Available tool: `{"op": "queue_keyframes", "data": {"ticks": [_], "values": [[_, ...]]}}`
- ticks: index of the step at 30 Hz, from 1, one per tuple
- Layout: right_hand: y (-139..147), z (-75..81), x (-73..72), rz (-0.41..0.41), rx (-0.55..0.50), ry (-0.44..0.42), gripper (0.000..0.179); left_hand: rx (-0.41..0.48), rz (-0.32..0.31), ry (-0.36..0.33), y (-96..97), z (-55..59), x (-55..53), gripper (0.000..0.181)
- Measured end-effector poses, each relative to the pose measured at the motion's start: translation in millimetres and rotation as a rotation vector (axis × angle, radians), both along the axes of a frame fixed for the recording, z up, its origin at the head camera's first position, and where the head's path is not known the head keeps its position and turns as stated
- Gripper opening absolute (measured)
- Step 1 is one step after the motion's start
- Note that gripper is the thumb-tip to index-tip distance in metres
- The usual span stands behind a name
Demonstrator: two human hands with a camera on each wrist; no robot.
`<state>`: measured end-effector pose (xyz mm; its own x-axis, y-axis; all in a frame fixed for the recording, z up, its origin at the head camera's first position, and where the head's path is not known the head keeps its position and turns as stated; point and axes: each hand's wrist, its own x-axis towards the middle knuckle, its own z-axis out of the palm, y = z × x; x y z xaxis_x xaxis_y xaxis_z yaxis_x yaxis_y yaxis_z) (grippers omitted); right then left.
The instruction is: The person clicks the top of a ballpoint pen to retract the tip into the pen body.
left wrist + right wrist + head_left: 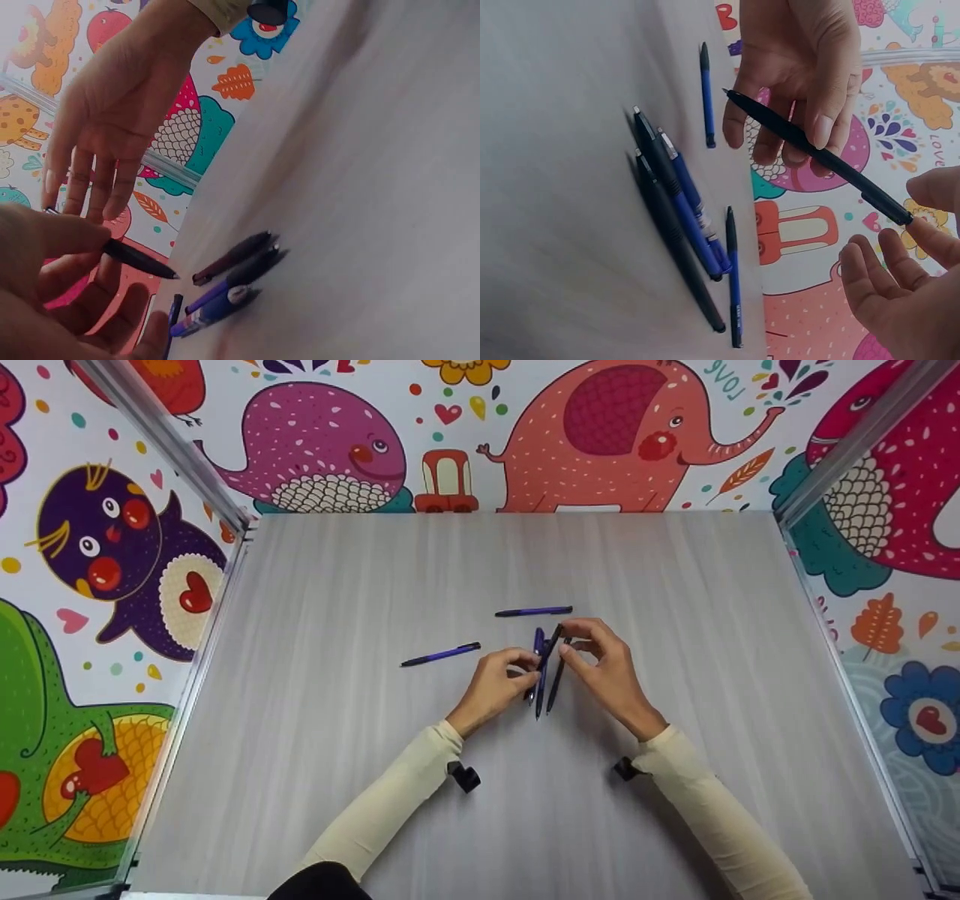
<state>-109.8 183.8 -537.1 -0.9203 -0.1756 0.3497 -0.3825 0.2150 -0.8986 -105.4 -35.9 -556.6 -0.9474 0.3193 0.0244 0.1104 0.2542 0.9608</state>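
Left grip (495,679) pinches a black pen (840,169); the table (337,585) bears five others (678,241).

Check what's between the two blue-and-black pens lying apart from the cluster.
Bare tabletop: in the head view, nothing lies between the left pen and the far pen.

The held pen (855,181) looks like smooth plastic with a low satin sheen, its tip (726,91) shiny metal. The blue-and-black pen (440,655) also appears plastic. The tabletop (337,585) shows a smooth, matt wood-grain finish. The left sleeve (397,787) is matt, creased cloth; the frame rail (855,442), dull silvery metal; the printed wall panel (465,405), smooth.
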Motion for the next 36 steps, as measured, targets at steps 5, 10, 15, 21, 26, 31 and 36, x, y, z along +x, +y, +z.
{"op": "queue_keyframes", "data": {"ticks": [5, 10, 15, 21, 26, 31, 36], "values": [[-1.5, 6.2, 4.7, 0.05, -0.055, -0.007, 0.035, 0.067, -0.022, -0.047, -0.8, 3.7, 4.7, 0.017], [-3.4, 12.6, 9.4, 0.09, -0.092, -0.044, 0.037, 0.146, -0.042, -0.103, -1.0, 5.9, 7.4, 0.017], [-4.6, 16.9, 12.4, 0.141, -0.118, -0.088, 0.043, 0.292, -0.072, -0.222, -1.2, 6.0, 10.4, 0.02], [-3.8, 18.4, 13.9, 0.182, -0.161, -0.111, 0.044, 0.471, -0.087, -0.388, 1.8, 7.0, 15.9, 0.019], [-1.7, 20.0, 14.7, 0.218, -0.181, -0.13, 0.045, 0.521, -0.091, -0.459, 2.6, 7.3, 19.9, 0.017], [0.1, 21.9, 15.7, 0.233, -0.189, -0.148, 0.048, 0.55, -0.1, -0.508, 2.6, 8.3, 23.7, 0.017], [0.8, 24.1, 17.6, 0.241, -0.187, -0.157, 0.052, 0.591, -0.112, -0.54, 3.5, 9.4, 25.8, 0.017]]}}
